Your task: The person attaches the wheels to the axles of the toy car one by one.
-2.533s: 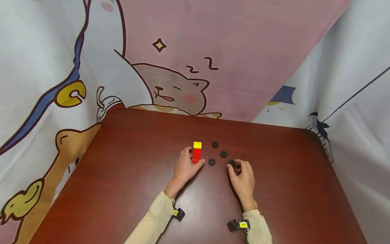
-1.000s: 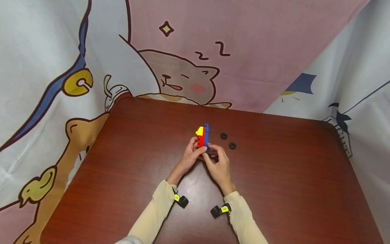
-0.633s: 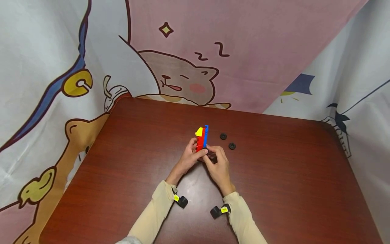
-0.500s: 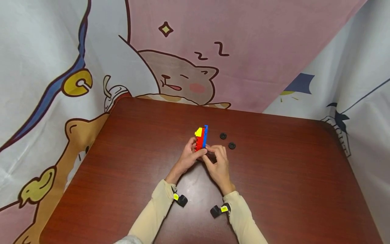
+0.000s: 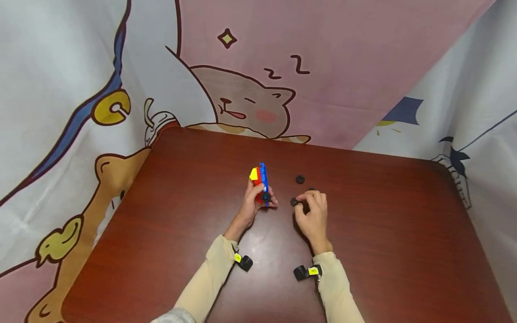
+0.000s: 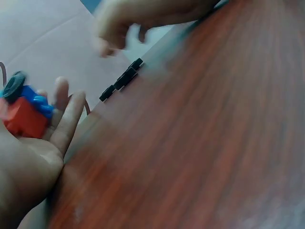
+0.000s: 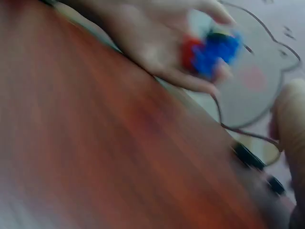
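My left hand (image 5: 251, 197) grips a small toy car of building bricks (image 5: 259, 176), red and yellow with a blue side, above the table. A black wheel (image 5: 265, 197) sits on its blue side, near the thumb. In the left wrist view the same toy car (image 6: 26, 114) lies against the palm. My right hand (image 5: 313, 215) is apart from the car, its thumb and forefinger just beside a loose black wheel (image 5: 294, 202). The left wrist view shows that right hand (image 6: 124, 24) blurred, above the wheels on the table, with nothing visible in its fingers.
Two more black wheels lie close by: one farther back (image 5: 300, 179), and another wheel (image 5: 312, 189) mostly covered by the right hand. The brown wooden table (image 5: 383, 233) ends at a printed curtain (image 5: 323, 67) behind and at the sides.
The right hand first brought a wheel to the car; both hands worked together there. Now it has moved away right, leaving the wheel on the car, whose blue side has turned into view.
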`<state>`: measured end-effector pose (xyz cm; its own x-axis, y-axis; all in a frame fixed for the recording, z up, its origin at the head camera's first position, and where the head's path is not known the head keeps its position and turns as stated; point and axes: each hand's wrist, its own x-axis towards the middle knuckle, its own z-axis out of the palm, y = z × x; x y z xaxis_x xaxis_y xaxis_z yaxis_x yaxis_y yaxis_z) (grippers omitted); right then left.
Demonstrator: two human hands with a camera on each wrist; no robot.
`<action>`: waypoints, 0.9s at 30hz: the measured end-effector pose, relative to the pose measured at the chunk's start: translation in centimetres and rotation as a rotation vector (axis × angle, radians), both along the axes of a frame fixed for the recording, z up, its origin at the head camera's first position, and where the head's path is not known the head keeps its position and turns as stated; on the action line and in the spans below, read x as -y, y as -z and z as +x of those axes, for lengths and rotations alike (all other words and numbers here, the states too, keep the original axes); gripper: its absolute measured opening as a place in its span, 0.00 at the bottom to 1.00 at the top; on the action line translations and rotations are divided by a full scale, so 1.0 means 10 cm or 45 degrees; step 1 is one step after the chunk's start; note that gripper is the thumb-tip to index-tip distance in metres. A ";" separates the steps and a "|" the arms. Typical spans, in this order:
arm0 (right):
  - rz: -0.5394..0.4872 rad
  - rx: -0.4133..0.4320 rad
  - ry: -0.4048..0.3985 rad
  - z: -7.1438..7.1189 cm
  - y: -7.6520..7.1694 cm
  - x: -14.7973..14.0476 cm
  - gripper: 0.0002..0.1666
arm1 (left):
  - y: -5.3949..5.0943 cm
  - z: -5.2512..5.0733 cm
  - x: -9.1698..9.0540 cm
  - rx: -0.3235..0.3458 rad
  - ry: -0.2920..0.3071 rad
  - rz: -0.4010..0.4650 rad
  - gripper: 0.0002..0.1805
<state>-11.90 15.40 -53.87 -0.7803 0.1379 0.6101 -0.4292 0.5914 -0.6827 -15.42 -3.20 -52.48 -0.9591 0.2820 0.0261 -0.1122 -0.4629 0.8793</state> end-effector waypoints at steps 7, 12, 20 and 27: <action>0.240 0.340 0.025 0.00 0.01 -0.14 0.17 | -0.04 -0.02 -0.03 0.002 -0.039 -0.041 0.14; 0.292 0.415 0.031 0.01 0.01 -0.12 0.15 | -0.01 0.01 -0.04 0.015 -0.038 0.027 0.05; -0.104 0.317 -0.151 0.03 -0.02 -0.06 0.13 | -0.02 0.02 -0.09 -0.060 -0.094 -0.159 0.20; -0.765 0.213 -0.300 0.06 -0.09 0.30 0.14 | -0.01 0.07 -0.12 -0.254 -0.090 -0.577 0.22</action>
<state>-11.25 12.40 -52.93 -0.9086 0.2303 0.3485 -0.3602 -0.0091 -0.9328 -14.73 -2.04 -52.40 -0.9650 0.2420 0.1007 0.0965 -0.0295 0.9949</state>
